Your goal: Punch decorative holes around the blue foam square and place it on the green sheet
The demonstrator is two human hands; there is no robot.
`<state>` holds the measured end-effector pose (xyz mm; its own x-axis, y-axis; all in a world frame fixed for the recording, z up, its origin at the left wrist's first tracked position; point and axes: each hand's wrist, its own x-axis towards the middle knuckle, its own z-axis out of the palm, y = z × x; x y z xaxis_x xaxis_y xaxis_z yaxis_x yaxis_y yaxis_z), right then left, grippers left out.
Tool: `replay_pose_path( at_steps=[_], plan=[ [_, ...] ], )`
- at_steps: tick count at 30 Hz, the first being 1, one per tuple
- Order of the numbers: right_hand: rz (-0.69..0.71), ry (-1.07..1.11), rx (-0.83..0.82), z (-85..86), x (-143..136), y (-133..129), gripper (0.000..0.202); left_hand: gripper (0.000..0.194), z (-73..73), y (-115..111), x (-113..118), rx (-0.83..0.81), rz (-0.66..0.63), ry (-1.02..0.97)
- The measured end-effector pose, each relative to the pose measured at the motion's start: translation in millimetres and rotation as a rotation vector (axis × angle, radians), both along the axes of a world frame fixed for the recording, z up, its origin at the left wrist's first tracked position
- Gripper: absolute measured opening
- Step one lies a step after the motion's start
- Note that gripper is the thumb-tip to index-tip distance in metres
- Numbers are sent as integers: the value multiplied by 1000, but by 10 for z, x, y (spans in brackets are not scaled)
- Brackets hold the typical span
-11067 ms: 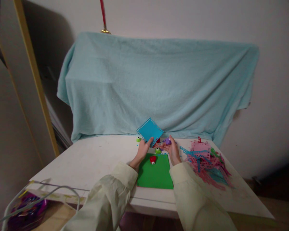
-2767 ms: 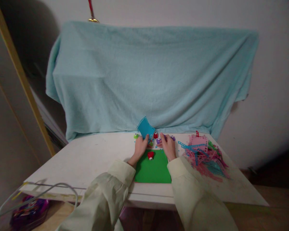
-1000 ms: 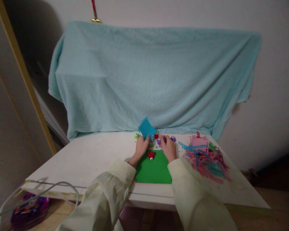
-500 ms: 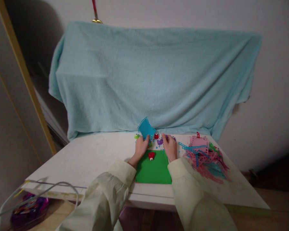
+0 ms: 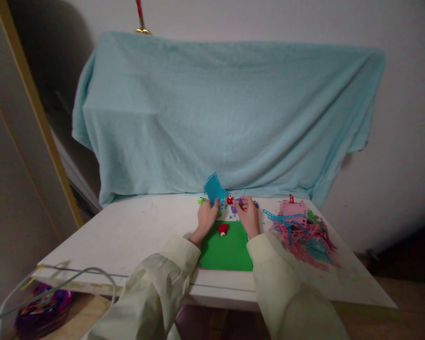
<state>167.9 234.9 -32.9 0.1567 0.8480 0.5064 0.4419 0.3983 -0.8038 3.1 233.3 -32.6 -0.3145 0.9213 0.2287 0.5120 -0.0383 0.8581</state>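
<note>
The two hands are apart, working over the back half of the white table (image 5: pixel 145 231), with a gap between them above the far edge of the green sheet (image 5: pixel 225 250). The left hand (image 5: pixel 207 215) is clamped on the blue card (image 5: pixel 214 186), thumb on top, the card rising toward the back edge where the pale blue blanket (image 5: pixel 226 113) meets the table. The right hand (image 5: pixel 248 217) has its fingertips at the purple toys (image 5: pixel 234 208); I cannot tell whether it grips one or just touches it. A red toy (image 5: pixel 222 229) lies on the green sheet near its back edge, between the wrists. Another red toy (image 5: pixel 230 200) stands farther back, between the hands, and a green toy (image 5: pixel 201 200) sits just left of the card, with blue scraps (image 5: pixel 231 217) strewn between. To the left, a wide stretch of white top runs to the left edge, so there is plenty of elbow room; on the right, a heap of cut strips (image 5: pixel 301 236) crowds toward the right edge.
</note>
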Motion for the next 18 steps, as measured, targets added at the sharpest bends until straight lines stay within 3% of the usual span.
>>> replay_pose_path(
  at_steps=[9, 11, 15, 18],
  plan=[
    [183, 124, -18, -40, -56, 12, 31, 42, -83, 80, -33, 135, -2, -67],
    [226, 259, -94, -39, -63, 25, 32, 42, -101, 91, -39, 140, -5, -84],
    [389, 736, -317, -29, -68, 73, 32, 43, -136, 106, -37, 154, -1, -142],
    [413, 942, -364, -26, -45, 102, 30, 43, -129, 103, -18, 157, -46, -236]
  ],
)
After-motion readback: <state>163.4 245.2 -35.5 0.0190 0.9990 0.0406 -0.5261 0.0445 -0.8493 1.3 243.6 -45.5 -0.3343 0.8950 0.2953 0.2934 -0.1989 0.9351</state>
